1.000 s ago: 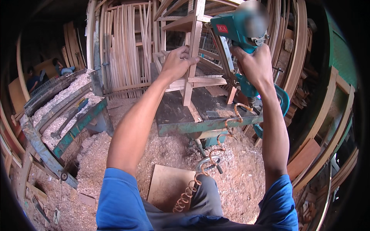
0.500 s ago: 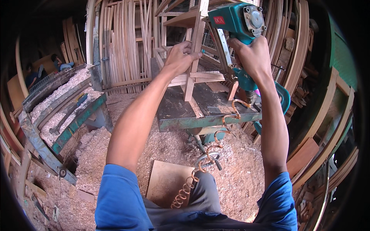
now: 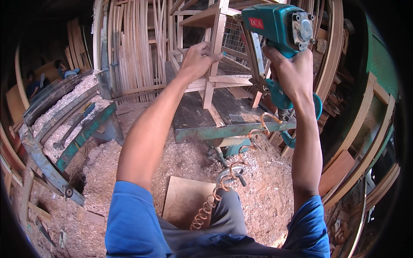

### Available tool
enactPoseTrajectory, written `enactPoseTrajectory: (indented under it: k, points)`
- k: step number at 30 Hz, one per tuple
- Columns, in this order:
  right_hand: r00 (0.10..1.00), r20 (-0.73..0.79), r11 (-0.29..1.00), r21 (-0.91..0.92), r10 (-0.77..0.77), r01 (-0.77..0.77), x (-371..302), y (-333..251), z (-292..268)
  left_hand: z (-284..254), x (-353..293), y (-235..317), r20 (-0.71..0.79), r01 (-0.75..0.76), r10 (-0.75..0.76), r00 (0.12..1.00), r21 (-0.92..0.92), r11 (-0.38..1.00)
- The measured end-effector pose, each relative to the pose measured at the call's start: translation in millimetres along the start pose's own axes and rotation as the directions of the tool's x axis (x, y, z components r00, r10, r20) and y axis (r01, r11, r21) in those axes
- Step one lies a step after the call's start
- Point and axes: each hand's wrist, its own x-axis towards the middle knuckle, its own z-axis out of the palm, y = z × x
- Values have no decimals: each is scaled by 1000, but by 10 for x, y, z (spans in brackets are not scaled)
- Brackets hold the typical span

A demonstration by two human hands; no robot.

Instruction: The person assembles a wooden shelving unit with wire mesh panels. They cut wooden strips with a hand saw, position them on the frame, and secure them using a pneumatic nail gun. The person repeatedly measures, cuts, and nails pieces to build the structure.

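A teal nail gun (image 3: pixel 271 23) is up at the right, its grip wrapped by my right hand (image 3: pixel 294 71). Its slanted magazine points down beside a pale wooden frame (image 3: pixel 219 32) with wire mesh panels. My left hand (image 3: pixel 200 60) is at the frame's near upright, fingers curled and thumb across the wood. A small teal bit shows at the thumb tip; I cannot tell what it is. The frame stands on a dark worktable (image 3: pixel 191 118) with a green edge. A coiled orange air hose (image 3: pixel 238 165) runs from the gun down toward my lap.
Wood shavings (image 3: pixel 103 167) cover the floor. On the left stands a metal machine (image 3: pixel 86 133) with shavings and a blue-handled hammer-like tool (image 3: pixel 75 127). Long wood strips (image 3: pixel 140 51) lean behind. A board (image 3: pixel 185 198) lies near my knee. Two people are seated far left.
My right hand has moved the nail gun slightly right and down, away from the upright. My left hand stays at the frame. The whole view has shifted a little.
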Motion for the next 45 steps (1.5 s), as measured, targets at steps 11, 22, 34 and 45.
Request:
enactPoseTrajectory:
  k: [11,22,34,45]
  points:
    - [991,118,998,-3,-65,66,-245,213,16,2,-25,26,-35,13,-11,999,66,998]
    - [982,186,999,22,-26,23,-201,238,205,-44,10,1,58,-28,25,998,35,999]
    - [980,190,997,52,51,-62,-262,272,224,22,33,-88,22,-38,36,999,57,998]
    - [982,183,999,13,-44,42,-229,149,268,14,71,-153,21,-65,65,998,11,998]
